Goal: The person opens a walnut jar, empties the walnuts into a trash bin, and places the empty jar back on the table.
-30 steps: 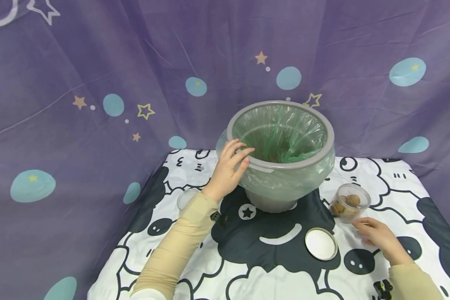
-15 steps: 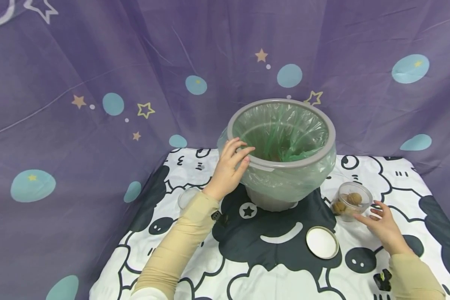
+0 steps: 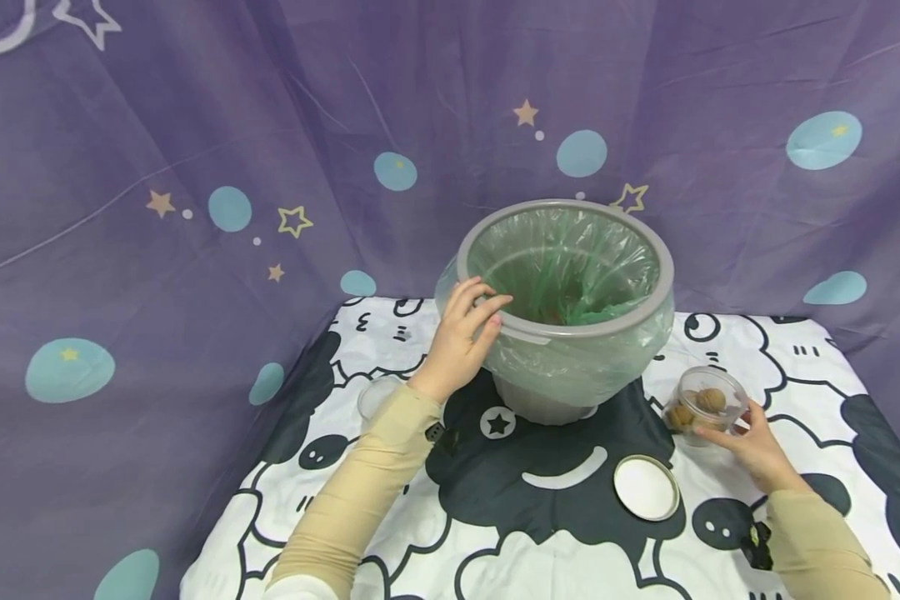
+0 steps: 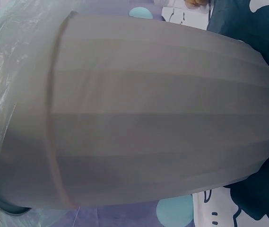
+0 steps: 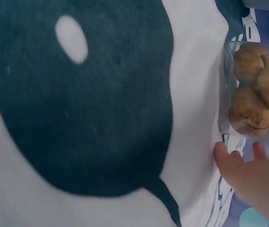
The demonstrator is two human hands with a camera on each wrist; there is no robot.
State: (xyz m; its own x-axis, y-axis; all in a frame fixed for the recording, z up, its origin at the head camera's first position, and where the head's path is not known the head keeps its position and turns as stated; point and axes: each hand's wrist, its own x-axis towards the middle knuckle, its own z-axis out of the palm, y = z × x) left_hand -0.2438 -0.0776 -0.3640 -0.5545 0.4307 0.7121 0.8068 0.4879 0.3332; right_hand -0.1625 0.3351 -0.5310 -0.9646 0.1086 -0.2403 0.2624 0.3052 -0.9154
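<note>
A grey trash bin (image 3: 542, 402), lined with a thin green plastic bag (image 3: 577, 362), stands on the patterned cloth. Hooked over its left rim are the fingers of my left hand (image 3: 459, 337), with the thumb outside. The left wrist view shows the bin's ribbed grey side (image 4: 162, 109) filling the frame. Farther right, my right hand (image 3: 757, 446) holds a clear plastic jar (image 3: 693, 379) of several walnuts (image 3: 711, 400), thumb on its near side, fingers at its right. In the right wrist view, the fingertips lie right by the jar wall, and walnuts (image 5: 250, 111) show through it.
A round white lid (image 3: 647, 488) with a gold edge lies in front of the jar. Behind my left forearm, a clear round item (image 3: 373, 396) is partly covered. The cloth (image 3: 555, 567) has black and white cartoon sheep, and a purple curtain (image 3: 420, 92) hangs behind the bin.
My right hand has come up to the jar's right side and closed in on it, thumb in front. The left hand stays on the bin rim.
</note>
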